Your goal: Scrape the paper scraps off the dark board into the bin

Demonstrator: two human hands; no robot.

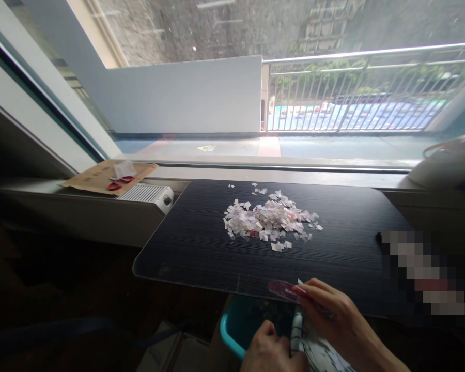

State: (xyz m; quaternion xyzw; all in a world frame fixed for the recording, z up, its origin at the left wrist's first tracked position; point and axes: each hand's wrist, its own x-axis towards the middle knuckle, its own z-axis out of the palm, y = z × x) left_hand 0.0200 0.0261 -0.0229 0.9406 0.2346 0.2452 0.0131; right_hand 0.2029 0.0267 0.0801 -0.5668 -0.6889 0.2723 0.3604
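Observation:
My right hand is over the table's front edge, fingers pinched on a thin, translucent red piece with a rounded end. A small white scrap sticks up at its fingertips. My left hand is curled closed lower down, in front of a teal bin. Whatever it grips is hidden. Beside it lies a white cloth-like thing with black lines. On the dark tabletop is a loose heap of small cut white paper pieces, some tinted pink.
Red-handled scissors and a clear plastic piece lie on a brown envelope at the left sill. A white radiator stands below. A blurred-out object is on the right. The window runs along the back.

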